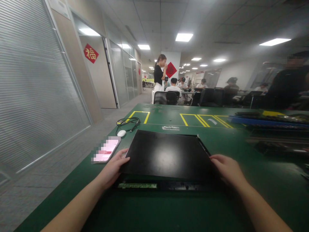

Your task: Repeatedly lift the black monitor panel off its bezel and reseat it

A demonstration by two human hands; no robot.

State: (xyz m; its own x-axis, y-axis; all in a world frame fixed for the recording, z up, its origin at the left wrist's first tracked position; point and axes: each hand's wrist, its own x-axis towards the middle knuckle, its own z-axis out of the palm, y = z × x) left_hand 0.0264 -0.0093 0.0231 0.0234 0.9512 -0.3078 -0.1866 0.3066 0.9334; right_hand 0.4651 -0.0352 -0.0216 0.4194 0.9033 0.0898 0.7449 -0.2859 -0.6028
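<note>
The flat black metal cover panel [166,154] lay broadside, long axis left-right; your left hand [113,169] and right hand [227,169] gripped its near corners.

An open office: glass partition wall [36,96] at nine o'clock, grey floor [60,154] below it, ceiling light panels [183,37] at twelve, black office chairs [169,97] beyond.

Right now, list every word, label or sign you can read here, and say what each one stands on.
"福": gold character on the red diamond sign on the left wall.
Second red diamond sign on the far pillar: too blurred to read.
Phone screen: blurred out.
Green strip on the black case front edge: too blurred.
White label on the table: too small.
</note>
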